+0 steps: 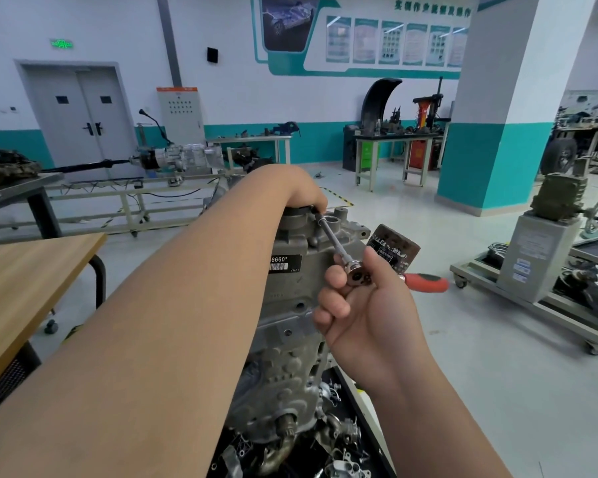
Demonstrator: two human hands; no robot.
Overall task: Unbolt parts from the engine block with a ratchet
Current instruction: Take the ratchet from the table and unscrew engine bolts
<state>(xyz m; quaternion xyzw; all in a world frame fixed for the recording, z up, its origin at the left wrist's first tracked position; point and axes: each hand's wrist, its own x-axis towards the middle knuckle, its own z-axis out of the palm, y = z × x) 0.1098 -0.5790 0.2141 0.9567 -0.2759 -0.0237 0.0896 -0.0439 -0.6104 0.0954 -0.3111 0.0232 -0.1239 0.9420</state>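
My right hand (370, 305) grips the ratchet (356, 276) at its head, by the engine block's (290, 305) top right edge, while my left hand (304, 193) covers the ratchet's far tip, fingers hidden, grip unclear.

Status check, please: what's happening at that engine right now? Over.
Left hand at far end of extension, grip hidden. Right hand grips ratchet. Bolt on block hidden. Canister close by handle.
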